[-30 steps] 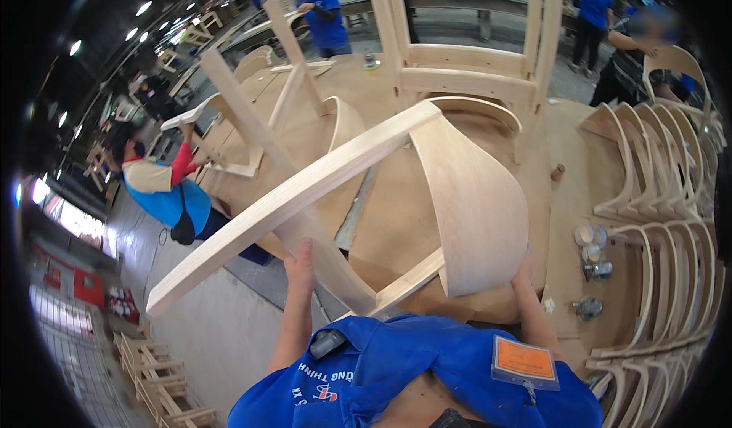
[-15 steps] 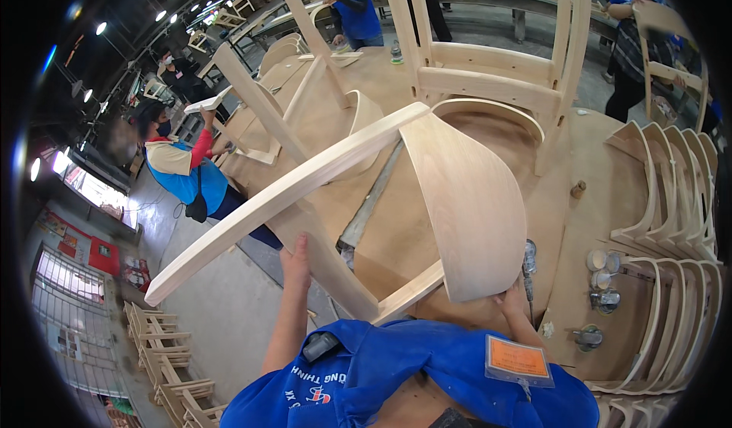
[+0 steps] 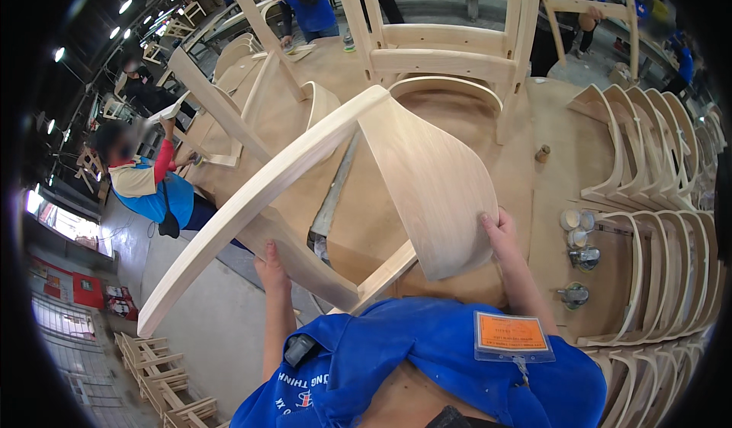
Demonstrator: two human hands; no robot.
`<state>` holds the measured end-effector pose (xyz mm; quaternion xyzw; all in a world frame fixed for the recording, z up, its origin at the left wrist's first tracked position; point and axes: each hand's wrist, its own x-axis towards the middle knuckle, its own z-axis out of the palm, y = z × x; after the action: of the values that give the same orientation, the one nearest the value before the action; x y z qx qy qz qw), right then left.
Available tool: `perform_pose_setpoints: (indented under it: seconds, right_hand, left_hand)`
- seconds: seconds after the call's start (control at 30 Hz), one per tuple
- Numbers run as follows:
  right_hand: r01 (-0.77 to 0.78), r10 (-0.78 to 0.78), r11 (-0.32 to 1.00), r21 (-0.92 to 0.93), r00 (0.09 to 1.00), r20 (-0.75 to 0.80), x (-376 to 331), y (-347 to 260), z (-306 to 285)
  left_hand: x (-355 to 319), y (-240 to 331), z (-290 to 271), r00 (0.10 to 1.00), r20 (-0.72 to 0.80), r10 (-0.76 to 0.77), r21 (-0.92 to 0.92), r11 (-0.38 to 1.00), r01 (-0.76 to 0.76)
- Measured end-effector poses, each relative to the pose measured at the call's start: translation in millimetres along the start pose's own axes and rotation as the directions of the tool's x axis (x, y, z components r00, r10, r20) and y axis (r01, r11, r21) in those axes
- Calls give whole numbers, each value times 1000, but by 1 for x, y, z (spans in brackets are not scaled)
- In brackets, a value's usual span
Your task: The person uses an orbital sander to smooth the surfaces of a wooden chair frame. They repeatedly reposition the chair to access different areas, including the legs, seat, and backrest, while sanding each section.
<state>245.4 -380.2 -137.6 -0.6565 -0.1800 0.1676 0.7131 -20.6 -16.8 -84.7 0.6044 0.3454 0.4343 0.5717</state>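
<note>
A pale, unfinished wooden chair frame point(image 3: 438, 192) is held up in front of me, tilted over the brown-covered worktable point(image 3: 526, 275). Its broad curved back panel faces me, and one long leg slants down to the left. My left hand point(image 3: 273, 269) is closed on the wide lower leg, thumb on the near face and the other fingers hidden behind. At the right edge of the curved panel, my right hand point(image 3: 503, 237) grips with the thumb in front; its remaining fingers are mostly out of sight.
Another chair frame point(image 3: 442, 64) stands beyond. Curved wooden parts point(image 3: 640, 146) are stacked in rows at right, beside sanders point(image 3: 583, 257). A co-worker point(image 3: 152, 180) works at left with a wooden piece point(image 3: 169, 109). Small wooden frames point(image 3: 156, 371) are piled at lower left.
My right hand has moved up the panel's edge from its bottom corner, and its thumb now shows in front. The frame's long leg hangs slightly lower at left. The whole view has shifted.
</note>
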Motion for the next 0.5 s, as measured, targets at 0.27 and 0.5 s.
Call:
perform_pose_setpoints:
  seconds: [0.27,0.5]
  right_hand:
    - [322,-319,947,-20,928,-192,-32,-106,10]
    - [740,-792,610,-284,584,-178,-50,-228,20]
  left_hand:
    - [25,37,9,990,68,123,-326,941,-94]
    - [64,67,65,975,50,216,-677,725,-126]
